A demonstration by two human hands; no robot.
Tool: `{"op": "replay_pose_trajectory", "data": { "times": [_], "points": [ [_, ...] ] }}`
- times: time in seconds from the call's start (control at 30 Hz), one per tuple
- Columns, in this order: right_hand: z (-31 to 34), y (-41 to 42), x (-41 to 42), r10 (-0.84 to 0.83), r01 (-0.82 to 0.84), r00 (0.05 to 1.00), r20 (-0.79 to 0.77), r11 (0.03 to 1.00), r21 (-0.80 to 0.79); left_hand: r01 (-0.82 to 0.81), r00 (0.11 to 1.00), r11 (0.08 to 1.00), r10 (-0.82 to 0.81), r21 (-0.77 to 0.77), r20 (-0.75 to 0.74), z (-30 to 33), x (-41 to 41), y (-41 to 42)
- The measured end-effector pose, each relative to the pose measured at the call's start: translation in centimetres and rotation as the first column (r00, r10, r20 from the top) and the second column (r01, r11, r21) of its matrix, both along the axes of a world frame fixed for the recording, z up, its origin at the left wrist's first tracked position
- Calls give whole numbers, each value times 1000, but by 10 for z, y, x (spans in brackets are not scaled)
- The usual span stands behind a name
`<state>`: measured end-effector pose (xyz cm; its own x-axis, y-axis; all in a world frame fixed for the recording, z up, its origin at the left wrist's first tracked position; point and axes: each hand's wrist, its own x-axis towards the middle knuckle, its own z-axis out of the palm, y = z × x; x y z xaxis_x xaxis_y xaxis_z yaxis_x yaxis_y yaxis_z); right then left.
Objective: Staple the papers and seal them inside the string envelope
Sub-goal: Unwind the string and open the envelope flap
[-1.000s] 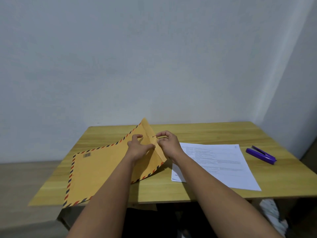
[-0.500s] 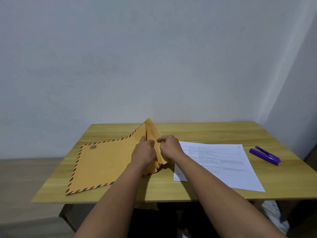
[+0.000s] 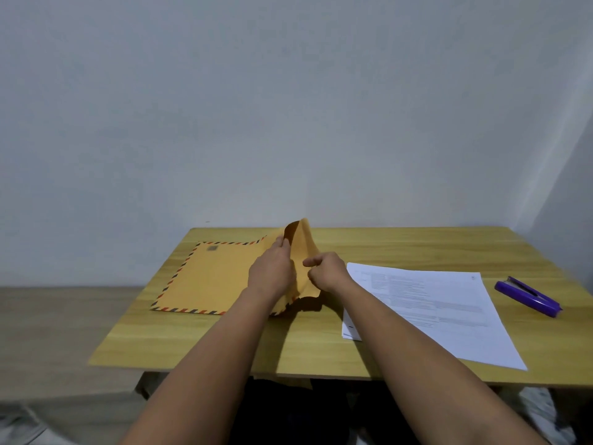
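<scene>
Opening the string envelope (image 3: 211, 277), which lies at the table's (image 3: 401, 245) back-left. My left hand (image 3: 271, 274) pinches the raised flap (image 3: 300, 239); my right hand (image 3: 325, 273), half-curled, pinches the flap's near side. I should lift slowly to avoid creasing. Papers (image 3: 426, 313) and purple stapler (image 3: 528, 297) wait untouched, right.

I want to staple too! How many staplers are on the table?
1. The purple stapler lies at the table's right end, just right of the white papers. None shows elsewhere, though one could hide under the envelope.
</scene>
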<state>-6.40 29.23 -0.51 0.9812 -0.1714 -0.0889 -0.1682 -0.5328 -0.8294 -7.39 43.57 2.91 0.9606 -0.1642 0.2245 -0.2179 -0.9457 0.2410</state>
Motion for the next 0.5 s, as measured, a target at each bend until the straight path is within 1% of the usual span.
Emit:
{"op": "replay_pose_trajectory", "data": {
  "times": [0.13, 0.2, 0.27, 0.33, 0.4, 0.5],
  "points": [
    [-1, 3, 1, 14, -15, 1000, 11, 997, 80, -2, 986, 999, 7, 32, -167, -7, 5, 6],
    [-1, 1, 1, 17, -17, 1000, 9, 995, 94, 67, 974, 998, -65, 1, -218, -14, 6, 8],
    [-3, -3, 3, 17, -17, 1000, 0, 996, 92, 138, 958, 989, -147, -52, -246, -18, 5, 8],
    [-2, -9, 3, 6, -4, 1000, -18, 994, 111, 147, 957, 985, -164, -88, -239, -20, 5, 7],
    [3, -20, 0, -12, 14, 1000, -16, 993, 120, 120, 961, 990, -134, -73, -240, -19, 9, 5],
    [15, -54, -7, -66, 65, 998, 20, 996, 55, 106, 957, 994, -103, -5, -270, -14, 16, -2]
  ]
}}
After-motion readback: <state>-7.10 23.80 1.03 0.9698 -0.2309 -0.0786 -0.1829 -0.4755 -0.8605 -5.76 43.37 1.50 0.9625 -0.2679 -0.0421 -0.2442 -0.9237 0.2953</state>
